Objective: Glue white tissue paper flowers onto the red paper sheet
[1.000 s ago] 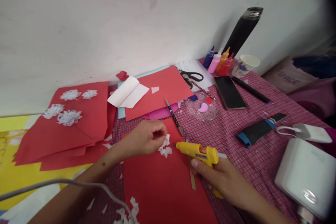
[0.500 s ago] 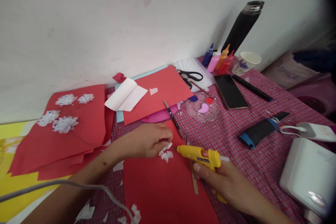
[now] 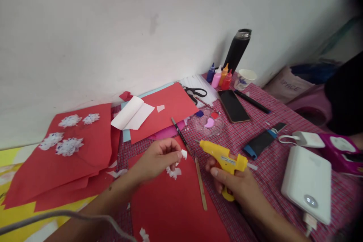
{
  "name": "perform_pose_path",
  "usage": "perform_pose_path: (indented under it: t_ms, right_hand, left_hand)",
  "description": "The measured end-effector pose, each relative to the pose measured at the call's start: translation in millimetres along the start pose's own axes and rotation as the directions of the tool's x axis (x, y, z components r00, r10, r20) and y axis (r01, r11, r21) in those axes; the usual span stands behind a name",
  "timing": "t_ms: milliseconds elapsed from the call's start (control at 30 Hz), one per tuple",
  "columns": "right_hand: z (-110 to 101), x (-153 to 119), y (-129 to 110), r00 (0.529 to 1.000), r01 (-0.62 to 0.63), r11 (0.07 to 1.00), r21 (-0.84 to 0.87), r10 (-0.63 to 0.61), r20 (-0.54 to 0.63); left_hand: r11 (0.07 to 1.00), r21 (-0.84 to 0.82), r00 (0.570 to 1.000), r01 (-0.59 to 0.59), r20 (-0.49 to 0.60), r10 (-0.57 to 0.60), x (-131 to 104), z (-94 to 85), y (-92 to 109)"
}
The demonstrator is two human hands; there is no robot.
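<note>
My left hand (image 3: 163, 157) pinches a small white paper piece (image 3: 184, 154) between thumb and finger, above a red sheet (image 3: 176, 204). Just under that hand, a ruffled white paper flower (image 3: 174, 172) lies on the sheet, partly hidden by my fingers. My right hand (image 3: 232, 177) grips a yellow glue gun (image 3: 222, 155) by its handle, its nozzle pointing left and raised a little above the table. A clear glue stick (image 3: 252, 166) pokes out of its back. Between the hands, a wooden stick (image 3: 201, 185) lies along the red sheet's right edge.
At left, white paper flowers (image 3: 69, 146) sit on stacked red sheets (image 3: 93, 143). Behind are a paint palette (image 3: 208, 123), scissors (image 3: 195, 91), paint bottles (image 3: 217, 77), a black flask (image 3: 236, 51), a paper cup (image 3: 245, 78) and a phone (image 3: 234, 106). A white power bank (image 3: 307, 185) lies right; a grey cable (image 3: 85, 216) crosses front left.
My left hand has lifted from the flower and now shows a white paper piece in its fingertips. The glue gun has drawn away to the right and tilted upward. The view has shifted.
</note>
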State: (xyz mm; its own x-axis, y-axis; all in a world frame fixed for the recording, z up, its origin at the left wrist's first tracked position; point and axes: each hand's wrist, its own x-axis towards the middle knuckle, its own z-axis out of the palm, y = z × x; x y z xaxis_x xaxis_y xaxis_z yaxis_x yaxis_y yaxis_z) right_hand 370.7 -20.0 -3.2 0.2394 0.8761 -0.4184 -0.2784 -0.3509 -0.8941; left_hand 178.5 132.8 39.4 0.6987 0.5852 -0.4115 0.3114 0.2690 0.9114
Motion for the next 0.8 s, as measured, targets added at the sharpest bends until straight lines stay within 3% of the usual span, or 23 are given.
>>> perform_pose_path:
  t_ms: [133, 267, 600, 800]
  right_hand:
    - [9, -5, -7, 0.994, 0.072, 0.99, 0.122, -0.061, -0.095]
    - [14, -14, -7, 0.992, 0.121, 0.974, 0.193, -0.113, -0.055]
    - [16, -24, -6, 0.996, 0.092, 0.978, 0.185, -0.087, -0.032]
    - [13, -31, 1, 0.995, 0.095, 0.982, 0.164, -0.096, 0.001]
  left_hand:
    - [0.953, -0.285, 0.993, 0.103, -0.031, -0.116, -13, 35.4, -6]
    - [0.921, -0.366, 0.99, 0.133, 0.001, -0.143, -22, 58.4, -8]
    - [0.986, -0.164, 0.999, 0.033, -0.036, -0.039, -29, 75.8, -14]
    - [0.991, 0.097, 0.995, -0.092, -0.035, 0.095, -37, 80.5, -16]
